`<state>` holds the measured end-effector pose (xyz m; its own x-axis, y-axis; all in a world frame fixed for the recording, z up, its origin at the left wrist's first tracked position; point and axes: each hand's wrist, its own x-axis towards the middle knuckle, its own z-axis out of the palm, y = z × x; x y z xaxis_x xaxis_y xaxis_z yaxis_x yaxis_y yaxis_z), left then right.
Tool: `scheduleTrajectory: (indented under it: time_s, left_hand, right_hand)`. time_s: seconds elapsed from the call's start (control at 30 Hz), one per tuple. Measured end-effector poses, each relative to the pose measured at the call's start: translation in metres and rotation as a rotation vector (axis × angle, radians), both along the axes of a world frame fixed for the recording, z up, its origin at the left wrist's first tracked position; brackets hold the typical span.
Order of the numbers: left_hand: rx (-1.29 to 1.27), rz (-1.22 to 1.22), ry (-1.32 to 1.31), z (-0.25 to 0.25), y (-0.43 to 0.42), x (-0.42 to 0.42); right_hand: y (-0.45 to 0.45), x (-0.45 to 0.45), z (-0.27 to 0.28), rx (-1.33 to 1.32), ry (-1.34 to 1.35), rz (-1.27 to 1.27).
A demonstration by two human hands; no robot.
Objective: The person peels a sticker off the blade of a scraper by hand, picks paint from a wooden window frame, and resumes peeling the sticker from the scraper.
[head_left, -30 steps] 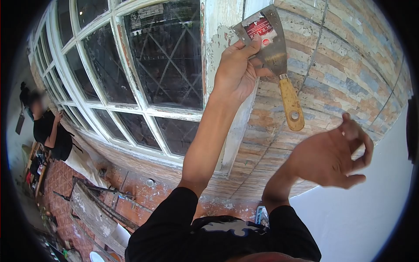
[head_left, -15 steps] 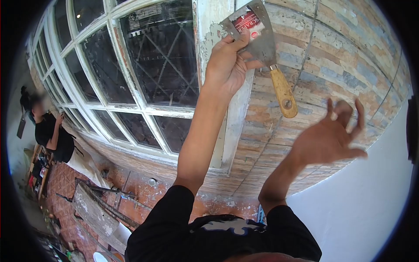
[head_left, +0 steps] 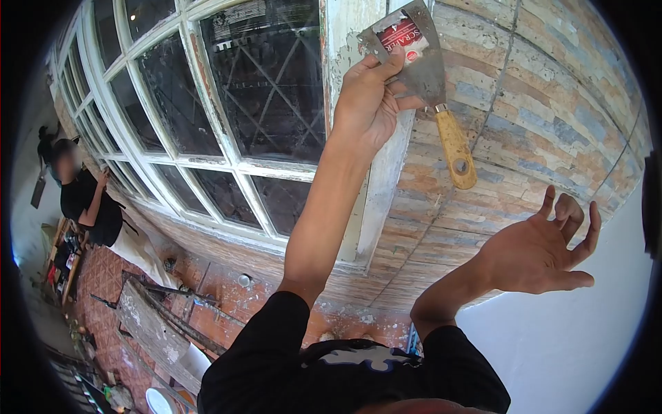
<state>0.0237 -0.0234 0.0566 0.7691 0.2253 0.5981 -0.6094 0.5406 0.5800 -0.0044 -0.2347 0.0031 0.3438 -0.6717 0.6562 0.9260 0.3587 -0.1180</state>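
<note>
My left hand (head_left: 367, 100) grips a scraper (head_left: 424, 76) by its wide metal blade, thumb on the red and white label. The scraper's yellow wooden handle, with a hole near its end, hangs down to the right. Behind the blade are the peeling white window frame (head_left: 345, 34) and the stone-patterned wall (head_left: 496, 124). My right hand (head_left: 538, 252) is held in the air at the right, palm up, its fingers apart and slightly curled, with nothing in it.
Another person (head_left: 89, 207) stands at the far left by the paned window (head_left: 265, 90). A worn wooden plank (head_left: 155, 331) lies above the debris-strewn tiled floor (head_left: 262, 303). A white bucket (head_left: 160, 400) is at the bottom left, and a pale smooth surface (head_left: 552, 345) at the lower right.
The scraper and my left hand shifted left, then slightly back right in view. My right hand rose, then lowered again, and its fingers stay spread.
</note>
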Motion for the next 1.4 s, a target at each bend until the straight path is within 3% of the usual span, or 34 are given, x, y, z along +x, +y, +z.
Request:
scheduleTrajectory:
  time_s: [0.17,0.3,0.37,0.43,0.53,0.63,0.9,1.1,1.2,1.4]
  left_hand:
    - [0.011,-0.061,-0.028,-0.002,0.007,0.002]
    - [-0.038,-0.087,-0.030,0.003,0.006,-0.006]
    - [-0.031,-0.081,-0.024,0.003,0.005,-0.006]
    - [-0.078,-0.098,-0.050,0.005,0.012,0.000]
    - [-0.027,-0.148,-0.100,0.012,0.021,-0.005]
    - [-0.006,-0.124,-0.036,0.004,0.023,-0.007]
    - [-0.042,-0.146,-0.016,-0.007,0.014,-0.008]
    - [-0.034,-0.107,-0.054,-0.001,0.010,-0.001]
    - [-0.033,-0.139,-0.077,0.006,0.010,-0.006]
    - [-0.028,-0.107,-0.035,0.001,0.008,-0.004]
  right_hand:
    - [0.037,0.016,0.012,-0.304,0.161,-0.088]
    - [0.015,-0.002,0.011,-0.123,-0.037,0.026]
    - [0.037,0.057,-0.010,-0.120,0.208,-0.223]
    - [0.084,0.017,0.031,-0.546,0.240,-0.323]
    - [0.065,0.014,0.024,-0.134,0.168,-0.133]
    - [0.035,-0.022,0.016,-0.053,0.018,-0.011]
    - [0.051,-0.014,0.017,-0.141,0.170,-0.112]
    - [0.039,-0.023,0.019,-0.125,0.125,-0.173]
    - [0.021,-0.024,0.012,-0.174,-0.070,-0.103]
    - [0.034,-0.025,0.018,-0.165,-0.023,-0.164]
